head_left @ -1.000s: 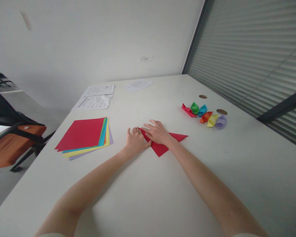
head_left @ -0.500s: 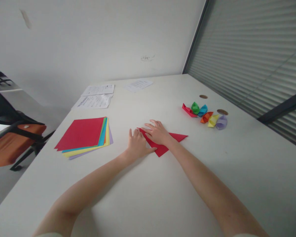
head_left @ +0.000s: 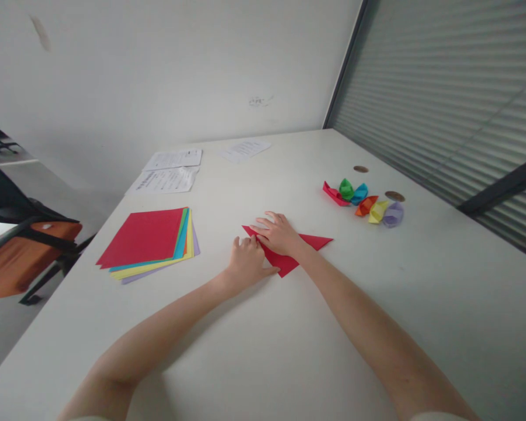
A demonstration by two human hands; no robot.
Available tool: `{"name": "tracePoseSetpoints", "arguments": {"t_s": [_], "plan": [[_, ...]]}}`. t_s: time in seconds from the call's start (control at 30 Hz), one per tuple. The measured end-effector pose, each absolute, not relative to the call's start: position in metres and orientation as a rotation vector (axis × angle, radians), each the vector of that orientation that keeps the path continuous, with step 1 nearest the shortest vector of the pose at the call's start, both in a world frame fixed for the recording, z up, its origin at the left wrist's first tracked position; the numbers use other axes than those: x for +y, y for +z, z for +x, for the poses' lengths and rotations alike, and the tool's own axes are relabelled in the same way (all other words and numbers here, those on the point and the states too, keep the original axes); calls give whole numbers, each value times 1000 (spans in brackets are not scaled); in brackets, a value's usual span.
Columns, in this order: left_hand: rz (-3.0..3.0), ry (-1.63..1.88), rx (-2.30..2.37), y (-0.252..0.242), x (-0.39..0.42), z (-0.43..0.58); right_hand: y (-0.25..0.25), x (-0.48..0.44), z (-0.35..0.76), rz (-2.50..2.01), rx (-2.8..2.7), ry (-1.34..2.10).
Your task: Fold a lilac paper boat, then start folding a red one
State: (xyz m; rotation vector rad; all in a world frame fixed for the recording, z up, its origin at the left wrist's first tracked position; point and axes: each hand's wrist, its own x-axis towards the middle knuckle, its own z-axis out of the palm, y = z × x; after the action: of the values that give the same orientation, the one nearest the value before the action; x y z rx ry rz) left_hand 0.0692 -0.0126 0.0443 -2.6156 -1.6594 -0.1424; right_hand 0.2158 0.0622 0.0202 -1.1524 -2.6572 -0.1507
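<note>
A red sheet folded into a triangle (head_left: 315,241) lies on the white table (head_left: 263,327), a little beyond the middle. My right hand (head_left: 281,234) lies flat on it with fingers spread, holding it down. My left hand (head_left: 245,261) is at the triangle's left edge. Its fingers are curled in and its thumb stretches along the lower fold toward the near corner. Both forearms reach in from the near edge.
A fanned stack of coloured square sheets (head_left: 146,241), red on top, lies to the left. Several small folded paper figures (head_left: 363,202) form a row at the right, near two round table grommets (head_left: 394,196). Printed papers (head_left: 166,178) lie at the far side. An orange chair (head_left: 21,257) stands left of the table.
My left hand has slid back toward me along the triangle's left edge, and its fingers have curled from flat. My right hand stays put on the paper.
</note>
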Motion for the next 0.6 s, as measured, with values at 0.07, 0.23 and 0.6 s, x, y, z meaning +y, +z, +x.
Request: {"name": "tracePoseSetpoints", "arguments": {"t_s": [0.07,0.23,0.6], "plan": [[-2609,-165,-1658,44,-13,69,19,62,216,-1147,-2655,-146],[-2606,-189,-1671,44,-13,72,19,63,216,-1141,-2652,-144],[-2599,-215,-1755,43,-10,73,21,62,216,-1170,-2668,-102]]}}
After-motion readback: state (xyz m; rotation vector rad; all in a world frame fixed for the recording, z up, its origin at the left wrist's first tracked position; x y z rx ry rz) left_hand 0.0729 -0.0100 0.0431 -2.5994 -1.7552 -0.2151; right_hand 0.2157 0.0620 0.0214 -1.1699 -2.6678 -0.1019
